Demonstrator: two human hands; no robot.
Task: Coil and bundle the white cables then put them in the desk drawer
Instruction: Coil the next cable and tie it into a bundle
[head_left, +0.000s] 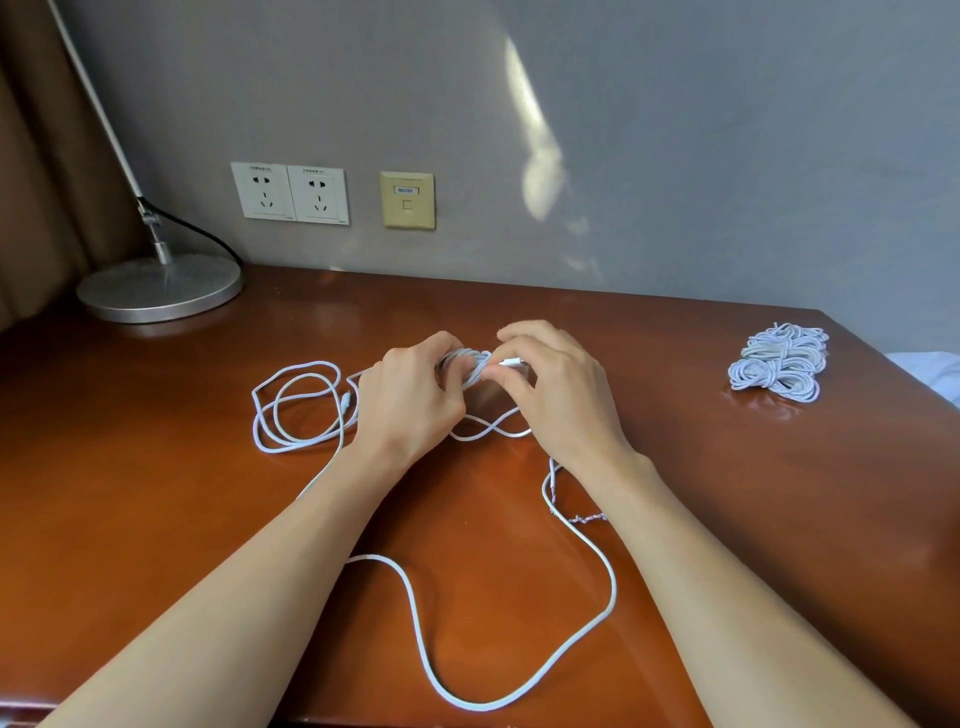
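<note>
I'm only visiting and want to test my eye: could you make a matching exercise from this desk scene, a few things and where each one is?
Things:
1 lamp base
2 pile of bundled cables
3 half-wound coil
4 sockets

Places:
A on the wall
B gripped by the left hand and right hand
C far left of the desk
D right side of the desk

Pairs: 1-C, 2-D, 3-B, 4-A
</note>
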